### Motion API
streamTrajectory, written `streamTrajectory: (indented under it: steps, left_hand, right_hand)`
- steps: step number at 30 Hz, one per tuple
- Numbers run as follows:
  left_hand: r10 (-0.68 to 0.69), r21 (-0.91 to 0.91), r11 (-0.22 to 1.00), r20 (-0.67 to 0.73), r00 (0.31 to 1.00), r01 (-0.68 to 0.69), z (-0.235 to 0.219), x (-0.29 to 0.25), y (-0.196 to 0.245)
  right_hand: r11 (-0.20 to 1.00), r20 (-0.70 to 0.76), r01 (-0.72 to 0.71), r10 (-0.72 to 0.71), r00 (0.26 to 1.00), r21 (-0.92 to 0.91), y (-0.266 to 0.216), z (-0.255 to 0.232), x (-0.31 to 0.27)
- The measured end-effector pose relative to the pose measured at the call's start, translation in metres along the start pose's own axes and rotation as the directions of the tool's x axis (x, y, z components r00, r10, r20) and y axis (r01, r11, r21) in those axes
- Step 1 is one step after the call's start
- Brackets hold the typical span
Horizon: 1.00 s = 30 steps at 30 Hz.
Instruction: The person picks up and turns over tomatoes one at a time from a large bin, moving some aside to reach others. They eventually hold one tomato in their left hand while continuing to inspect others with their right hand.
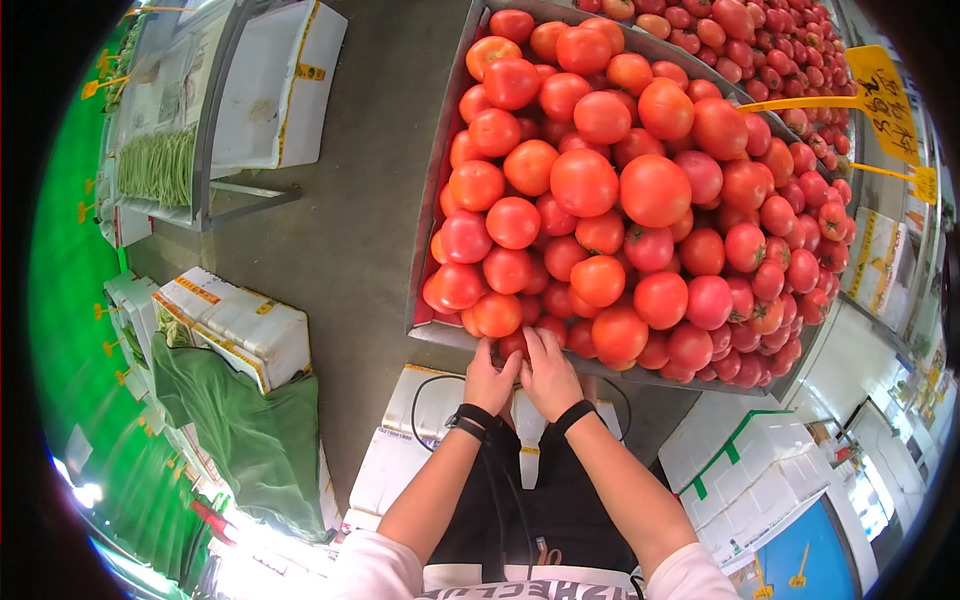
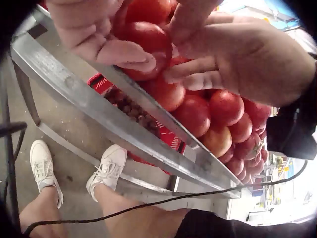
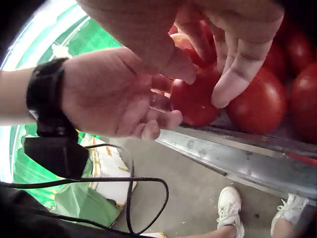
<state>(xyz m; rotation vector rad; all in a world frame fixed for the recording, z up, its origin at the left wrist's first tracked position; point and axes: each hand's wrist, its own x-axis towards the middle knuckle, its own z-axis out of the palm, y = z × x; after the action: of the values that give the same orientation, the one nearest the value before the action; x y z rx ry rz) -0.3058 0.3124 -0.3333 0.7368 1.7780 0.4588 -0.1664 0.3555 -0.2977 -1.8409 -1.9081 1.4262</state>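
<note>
Handling one ripe tomato at the bin's near edge, both hands on it

Front tomato point(image 3: 198, 101) sits at the near side of the metal bin point(image 1: 438, 332), just inside the rim, in front of the main tomato pile point(image 1: 620, 200). Can't tell whether it touches the rim.

Left hand point(image 1: 490, 382): thumb laid on the skin, fingers curled in from the side; reads as a light pinch on the front tomato. Right hand point(image 1: 551, 380): thumb and fingers bent down over the same tomato from the other side, tips on the skin, also looks like a pinch. Grip force can't be told.

Handling, my estimate: moderate weight for its bulk, firm skin over soft flesh. Smooth and glossy, so likely slippery, worse if damp. Bruises or splits under a hard fingertip; nails are a risk.

Where to hold: around the widest part, pads flat, load shared over several fingers. Cup from below if lifting. Avoid squeezing at one point.

Watch-outs: the neighbouring tomato point(image 3: 257, 101) is close on the right hand's side, so finger room is tight. Metal edge is hard; dragging the fruit over it could scuff the skin. Loose neighbours may roll.
</note>
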Motion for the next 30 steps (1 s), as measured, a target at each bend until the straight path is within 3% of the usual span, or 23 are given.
streamTrajectory:
  steps: [3, 5, 7, 8, 10, 13, 20, 23, 26, 30]
  left_hand:
    - [0.010, 0.043, 0.999, 0.003, 1.000, -0.010, 0.006, 0.002, -0.005]
    - [-0.023, 0.139, 0.990, 0.010, 1.000, 0.021, 0.000, 0.002, 0.012]
    - [0.064, 0.318, 0.947, -0.048, 0.997, -0.045, -0.003, -0.001, 0.028]
    - [0.108, 0.407, 0.911, -0.071, 0.992, -0.070, -0.004, -0.003, 0.031]
    - [0.076, 0.416, 0.909, -0.087, 0.993, -0.034, -0.003, -0.005, 0.032]
    - [0.084, 0.400, 0.916, -0.107, 0.991, -0.034, 0.001, -0.007, 0.031]
    - [0.037, 0.374, 0.927, -0.121, 0.992, 0.011, 0.005, -0.008, 0.030]
    - [0.123, 0.306, 0.949, -0.153, 0.980, -0.071, 0.006, -0.010, 0.027]
    - [0.255, 0.335, 0.926, -0.218, 0.942, -0.174, 0.000, -0.010, 0.011]
    - [0.245, 0.203, 0.954, -0.099, 0.964, -0.221, -0.028, -0.022, 0.017]
  right_hand:
    - [0.999, 0.024, 0.031, -0.030, 0.999, -0.020, -0.002, -0.014, -0.005]
    - [0.993, -0.070, 0.113, -0.116, 0.991, -0.036, -0.018, -0.039, -0.004]
    - [0.982, -0.198, 0.155, -0.175, 0.965, -0.110, -0.035, -0.068, -0.003]
    - [0.969, -0.256, 0.140, -0.190, 0.948, -0.202, -0.043, -0.082, -0.002]
    - [0.927, -0.346, 0.107, -0.239, 0.907, -0.360, -0.052, -0.106, 0.008]
    - [0.892, -0.403, 0.014, -0.217, 0.889, -0.451, -0.054, -0.121, 0.031]
    - [0.798, -0.282, -0.125, -0.058, 0.958, -0.590, -0.049, -0.118, 0.059]
    - [0.801, -0.296, -0.134, -0.056, 0.954, -0.583, -0.043, -0.115, 0.064]
    - [0.841, -0.296, -0.025, -0.162, 0.941, -0.540, -0.040, -0.121, 0.059]
    - [0.937, -0.230, 0.118, -0.201, 0.952, -0.330, -0.047, -0.125, 0.037]
